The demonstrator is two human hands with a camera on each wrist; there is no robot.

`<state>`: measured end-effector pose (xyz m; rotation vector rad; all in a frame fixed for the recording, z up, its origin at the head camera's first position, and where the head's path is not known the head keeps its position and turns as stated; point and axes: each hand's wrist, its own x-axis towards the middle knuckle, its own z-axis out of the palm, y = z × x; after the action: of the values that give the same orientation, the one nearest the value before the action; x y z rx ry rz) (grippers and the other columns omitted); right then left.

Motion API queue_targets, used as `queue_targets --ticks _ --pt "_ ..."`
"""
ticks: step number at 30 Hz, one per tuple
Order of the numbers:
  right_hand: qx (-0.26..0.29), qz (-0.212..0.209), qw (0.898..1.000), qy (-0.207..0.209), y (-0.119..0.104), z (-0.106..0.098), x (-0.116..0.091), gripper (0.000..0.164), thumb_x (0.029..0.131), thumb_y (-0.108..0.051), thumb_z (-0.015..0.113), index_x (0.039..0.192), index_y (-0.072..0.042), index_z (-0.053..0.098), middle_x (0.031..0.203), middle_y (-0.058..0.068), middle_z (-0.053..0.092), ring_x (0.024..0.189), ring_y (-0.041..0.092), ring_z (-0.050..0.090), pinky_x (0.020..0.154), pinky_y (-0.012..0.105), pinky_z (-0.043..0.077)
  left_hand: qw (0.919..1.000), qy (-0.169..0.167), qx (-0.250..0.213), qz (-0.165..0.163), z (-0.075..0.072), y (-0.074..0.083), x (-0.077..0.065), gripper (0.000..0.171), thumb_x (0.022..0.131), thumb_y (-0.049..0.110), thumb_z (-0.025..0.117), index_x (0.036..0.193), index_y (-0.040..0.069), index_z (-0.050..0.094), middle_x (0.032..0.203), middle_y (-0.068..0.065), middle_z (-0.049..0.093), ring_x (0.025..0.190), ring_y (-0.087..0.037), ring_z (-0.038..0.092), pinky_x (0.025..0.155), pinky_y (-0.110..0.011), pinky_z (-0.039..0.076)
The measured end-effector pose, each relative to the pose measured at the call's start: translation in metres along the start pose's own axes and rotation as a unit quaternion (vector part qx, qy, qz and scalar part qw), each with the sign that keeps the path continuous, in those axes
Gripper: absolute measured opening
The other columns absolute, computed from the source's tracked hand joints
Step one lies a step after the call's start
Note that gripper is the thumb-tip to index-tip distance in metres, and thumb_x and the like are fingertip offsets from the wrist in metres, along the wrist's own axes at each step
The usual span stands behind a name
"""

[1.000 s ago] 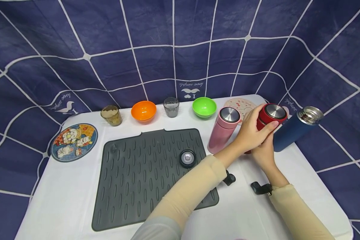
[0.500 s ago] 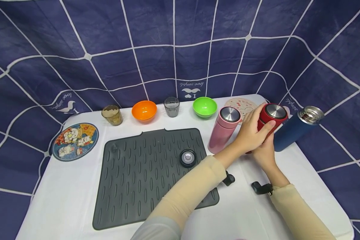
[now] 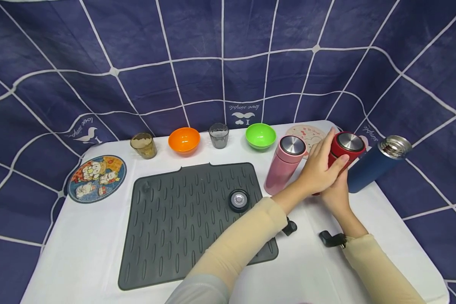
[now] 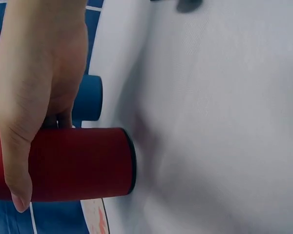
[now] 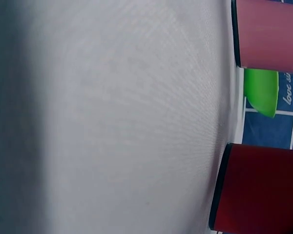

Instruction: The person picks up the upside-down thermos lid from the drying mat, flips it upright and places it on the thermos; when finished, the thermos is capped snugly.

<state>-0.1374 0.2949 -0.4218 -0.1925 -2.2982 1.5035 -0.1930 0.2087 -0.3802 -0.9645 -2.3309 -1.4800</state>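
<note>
At the right of the head view, both hands are on a red thermos bottle (image 3: 337, 157) with its silver-topped red lid (image 3: 350, 142) on. My left hand (image 3: 319, 169) grips it high up, near the lid, thumb on the near side. Lower down, my right hand (image 3: 336, 196) holds the body; the left wrist view shows its thumb lying across the red thermos (image 4: 78, 165). Whether the base touches the table cannot be told. A blue thermos (image 3: 368, 171) with an uncovered steel mouth stands just right, and a pink lidded thermos (image 3: 281, 169) stands left.
A dark drying mat (image 3: 175, 219) covers the table's middle, bearing a black round stopper (image 3: 239, 200). Along the back stand an amber glass (image 3: 143, 146), orange bowl (image 3: 184, 140), grey glass (image 3: 218, 136) and green bowl (image 3: 260, 136). Round placemats (image 3: 96, 179) lie left and back right.
My left thumb has drawn back a little leftward on the red thermos, and the left fingers reach slightly higher. The right hand stays on the body. The view has shifted slightly.
</note>
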Motion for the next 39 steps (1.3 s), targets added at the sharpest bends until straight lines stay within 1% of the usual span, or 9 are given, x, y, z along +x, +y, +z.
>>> queue_targets --ticks 4,7,12,18,20,23,30,36,39 --pt "-0.005 -0.022 1.0 -0.002 0.0 0.0 0.0 0.058 0.084 -0.005 0.064 0.134 -0.008 0.035 0.112 -0.011 0.053 0.106 -0.003 0.048 0.089 0.01 0.036 0.9983 0.025 -0.046 -0.027 0.001 0.001 0.002 0.081 0.083 0.04 0.069 0.145 0.019 0.02 0.138 0.003 0.043 0.125 -0.002 0.04 0.104 -0.014 0.033" --pt "-0.002 -0.037 0.999 -0.004 0.003 0.0 0.0 0.056 0.084 -0.004 0.064 0.132 -0.007 0.036 0.109 -0.017 0.052 0.105 -0.004 0.049 0.088 0.01 0.036 0.9986 0.034 -0.032 -0.024 0.001 0.003 0.004 0.079 0.078 0.043 0.073 0.139 0.017 0.031 0.133 0.005 0.045 0.122 0.0 0.04 0.101 -0.012 0.034" --pt "0.012 -0.025 1.0 -0.004 0.017 -0.001 0.005 0.068 0.083 -0.006 0.066 0.139 -0.016 0.029 0.124 -0.004 0.05 0.114 0.0 0.045 0.094 0.011 0.034 0.9999 0.005 0.014 0.001 -0.001 0.003 0.003 0.075 0.088 0.042 0.061 0.148 0.016 0.023 0.147 0.001 0.039 0.134 -0.007 0.034 0.11 -0.021 0.027" --pt "-0.022 0.011 1.0 -0.007 0.032 0.0 0.012 0.075 0.084 -0.014 0.068 0.142 -0.025 0.022 0.135 0.007 0.046 0.124 0.008 0.043 0.098 0.017 0.034 0.9957 0.015 -0.091 -0.001 -0.001 -0.005 -0.001 0.07 0.089 0.03 0.064 0.142 0.011 0.022 0.138 -0.003 0.043 0.126 -0.005 0.043 0.105 -0.013 0.031" --pt "-0.024 0.014 1.0 -0.004 0.031 -0.001 0.012 0.075 0.084 -0.013 0.068 0.142 -0.026 0.022 0.134 0.007 0.047 0.123 0.008 0.044 0.097 0.018 0.035 0.995 0.015 -0.099 0.005 0.0 -0.006 -0.003 0.064 0.091 0.027 0.061 0.14 0.009 0.023 0.135 -0.005 0.044 0.123 -0.006 0.044 0.104 -0.012 0.032" --pt "-0.016 0.006 1.0 0.0 0.024 -0.001 0.01 0.072 0.083 -0.011 0.067 0.141 -0.023 0.024 0.129 0.002 0.049 0.118 0.004 0.045 0.094 0.016 0.035 0.9961 0.016 -0.087 0.007 0.0 -0.005 -0.003 0.057 0.094 0.025 0.055 0.141 0.009 0.027 0.135 -0.007 0.045 0.122 -0.008 0.045 0.102 -0.013 0.033" --pt "-0.024 -0.012 1.0 -0.002 -0.001 -0.001 -0.001 0.058 0.084 -0.005 0.064 0.133 -0.008 0.032 0.108 -0.015 0.049 0.099 -0.004 0.047 0.083 0.01 0.036 0.9956 0.049 -0.072 -0.035 0.002 0.006 0.003 0.078 0.077 0.042 0.075 0.137 0.016 0.032 0.131 0.005 0.043 0.121 0.0 0.04 0.097 -0.01 0.036" --pt "-0.015 0.004 1.0 -0.006 -0.005 -0.002 -0.002 0.073 0.083 -0.004 0.064 0.143 -0.013 0.022 0.133 0.009 0.045 0.119 0.001 0.042 0.096 0.01 0.031 0.9997 0.024 -0.005 0.003 0.001 0.004 0.0 0.069 0.093 0.035 0.056 0.149 0.016 0.021 0.146 -0.002 0.038 0.135 -0.008 0.033 0.11 -0.02 0.027" --pt "-0.01 -0.007 1.0 -0.007 -0.001 -0.002 -0.001 0.062 0.083 -0.003 0.064 0.136 -0.009 0.032 0.121 0.004 0.054 0.109 0.001 0.048 0.09 0.01 0.036 0.9993 0.027 -0.023 -0.011 0.001 0.005 0.0 0.078 0.089 0.038 0.06 0.15 0.02 0.015 0.147 0.001 0.036 0.134 -0.007 0.035 0.109 -0.02 0.029"
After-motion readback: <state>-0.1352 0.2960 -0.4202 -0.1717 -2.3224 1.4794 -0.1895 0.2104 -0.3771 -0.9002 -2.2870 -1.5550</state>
